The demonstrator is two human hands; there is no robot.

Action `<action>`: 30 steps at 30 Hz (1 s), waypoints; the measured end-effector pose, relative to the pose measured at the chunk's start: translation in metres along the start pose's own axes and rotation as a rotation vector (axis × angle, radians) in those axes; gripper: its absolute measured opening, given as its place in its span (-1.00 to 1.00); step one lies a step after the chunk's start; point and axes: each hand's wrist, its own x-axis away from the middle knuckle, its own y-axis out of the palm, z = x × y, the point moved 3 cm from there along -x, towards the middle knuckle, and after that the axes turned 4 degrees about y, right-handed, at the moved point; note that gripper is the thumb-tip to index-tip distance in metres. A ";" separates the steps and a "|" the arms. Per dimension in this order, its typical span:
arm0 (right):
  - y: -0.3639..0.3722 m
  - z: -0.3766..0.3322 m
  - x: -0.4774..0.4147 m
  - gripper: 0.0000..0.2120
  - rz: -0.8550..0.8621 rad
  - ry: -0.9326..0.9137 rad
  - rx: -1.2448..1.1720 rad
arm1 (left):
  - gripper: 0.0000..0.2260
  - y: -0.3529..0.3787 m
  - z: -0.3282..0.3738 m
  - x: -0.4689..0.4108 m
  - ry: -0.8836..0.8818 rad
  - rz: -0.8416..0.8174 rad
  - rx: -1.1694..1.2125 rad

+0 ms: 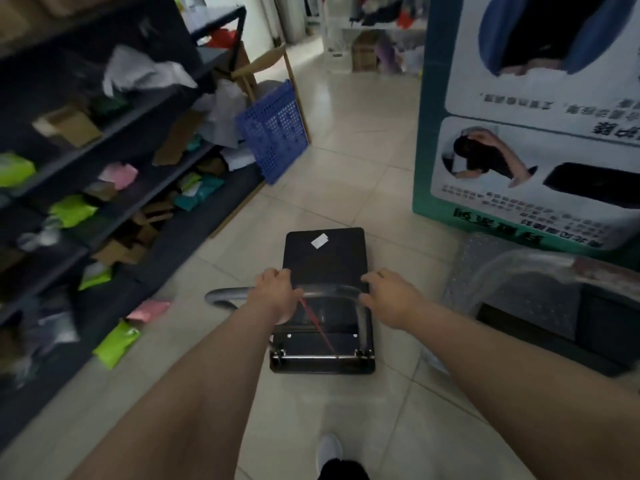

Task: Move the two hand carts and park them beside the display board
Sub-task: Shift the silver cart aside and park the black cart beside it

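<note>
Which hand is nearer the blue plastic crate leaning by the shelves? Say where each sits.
Left. The left hand grips the cart handle on the side of the blue crate; the right hand holds the handle's far end, toward the display board.

The scene is dim, with brighter daylight on the pale glossy tiled floor (349, 98) toward 12 o'clock. Motion blur softens the dark metal shelves (104, 140) at 9 o'clock; the edges bend.

1 head-worn wide-angle view looks forward and steeply down along both bare forearms to the pale tiled floor (346, 161). It sits close above the black flat-decked hand cart (323, 261), with dark metal shelving (104, 140) at left and a teal-framed printed display board (519, 133) at right.
</note>
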 end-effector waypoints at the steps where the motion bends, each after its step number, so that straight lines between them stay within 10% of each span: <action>1: 0.009 -0.017 -0.010 -0.51 -0.011 -0.008 0.003 | -0.50 0.000 -0.022 -0.002 -0.020 -0.010 -0.002; 12: 0.060 -0.075 -0.055 -0.62 0.024 0.043 0.107 | -0.68 0.008 -0.113 -0.021 0.034 -0.062 0.020; 30: 0.026 0.005 -0.042 -0.67 0.124 0.105 -0.005 | -0.83 0.015 -0.029 -0.036 0.101 -0.096 0.095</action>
